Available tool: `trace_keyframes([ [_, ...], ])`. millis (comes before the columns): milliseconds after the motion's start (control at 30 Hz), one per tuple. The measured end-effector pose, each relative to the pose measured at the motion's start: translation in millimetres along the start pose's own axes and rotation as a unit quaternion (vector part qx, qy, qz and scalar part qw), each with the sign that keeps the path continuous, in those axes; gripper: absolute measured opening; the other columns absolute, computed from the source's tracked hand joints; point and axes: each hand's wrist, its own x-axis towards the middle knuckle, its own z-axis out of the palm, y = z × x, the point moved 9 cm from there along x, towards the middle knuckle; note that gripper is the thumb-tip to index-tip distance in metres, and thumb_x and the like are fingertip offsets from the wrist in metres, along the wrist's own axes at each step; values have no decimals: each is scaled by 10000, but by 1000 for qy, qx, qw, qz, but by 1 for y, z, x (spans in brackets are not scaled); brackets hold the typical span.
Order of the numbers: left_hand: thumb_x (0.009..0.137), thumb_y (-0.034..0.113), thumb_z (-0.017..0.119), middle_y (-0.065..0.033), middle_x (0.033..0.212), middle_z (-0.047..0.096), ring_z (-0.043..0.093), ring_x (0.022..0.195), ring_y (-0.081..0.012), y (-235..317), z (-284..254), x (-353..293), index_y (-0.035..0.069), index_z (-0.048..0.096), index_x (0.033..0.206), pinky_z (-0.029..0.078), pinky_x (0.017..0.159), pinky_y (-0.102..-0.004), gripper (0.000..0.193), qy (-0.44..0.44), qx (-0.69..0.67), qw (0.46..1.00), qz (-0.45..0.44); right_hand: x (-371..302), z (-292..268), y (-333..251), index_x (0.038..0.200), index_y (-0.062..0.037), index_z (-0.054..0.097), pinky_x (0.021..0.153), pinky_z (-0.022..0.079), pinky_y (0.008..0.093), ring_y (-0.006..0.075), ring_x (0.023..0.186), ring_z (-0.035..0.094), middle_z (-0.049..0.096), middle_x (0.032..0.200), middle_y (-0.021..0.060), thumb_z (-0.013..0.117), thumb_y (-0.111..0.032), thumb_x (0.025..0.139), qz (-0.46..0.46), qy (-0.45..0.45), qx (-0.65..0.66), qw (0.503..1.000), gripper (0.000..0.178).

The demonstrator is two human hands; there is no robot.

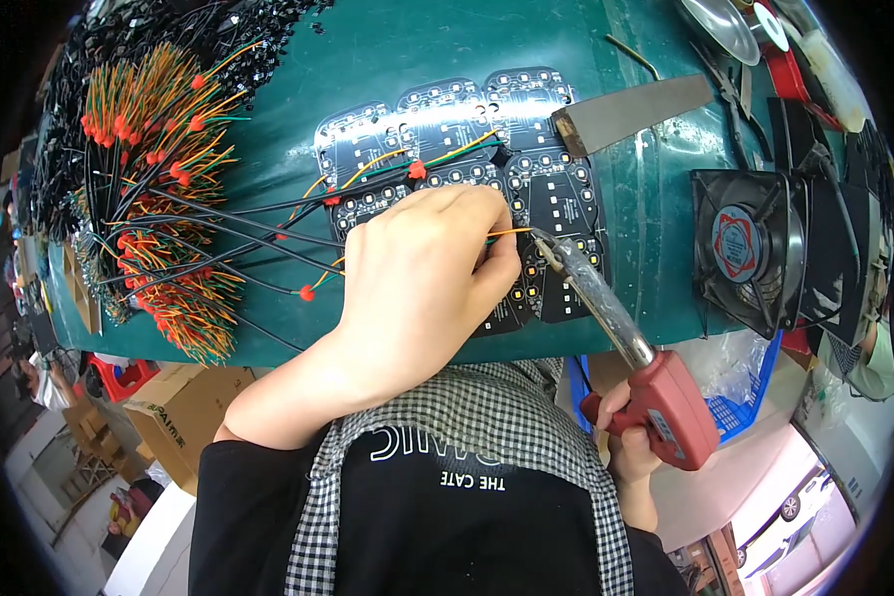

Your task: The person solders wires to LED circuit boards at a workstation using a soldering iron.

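Observation:
My left hand (417, 263) is over a panel of black circuit boards (442, 114), its fingers pinched on a thin cable. The cable's orange wire (510, 232) sticks out to the right of the fingertips. My right hand (631, 449) grips the red handle of a soldering gun (670, 402). Its long metal barrel slants up and left, with the tip at the wire's end; whether they touch I cannot tell. Several black cables with orange and green wire ends (417, 170) lie across the boards. Part of the panel is hidden under my left hand.
A thick bundle of cables (159, 149) with red ties covers the left of the green table (656, 219). A flat grey bar (646, 109) rests against the panel's upper right. At the right stands a black fan (750, 248). A blue basket (740, 402) is below the table edge.

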Motion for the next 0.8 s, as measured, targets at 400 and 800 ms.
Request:
trace_keyframes([
  [400, 750, 54, 668, -41, 633, 543, 527, 533, -166, 1, 2, 1, 56, 592, 775, 414, 507, -293, 80, -3, 1, 1000, 7, -7, -6, 8, 1227, 54, 488, 568, 448, 252, 165, 677, 580, 606, 1087, 196, 771, -410, 769, 46, -8, 132, 990, 712],
  [800, 776, 16, 671, -68, 765, 580, 573, 667, -200, 2, -6, 5, 30, 613, 836, 446, 578, -299, 85, 6, -36, 997, 64, -4, -4, 3, 1273, 22, 477, 596, 457, 265, 168, 700, 561, 575, 1166, 206, 749, -453, 774, 27, -20, 127, 991, 741],
])
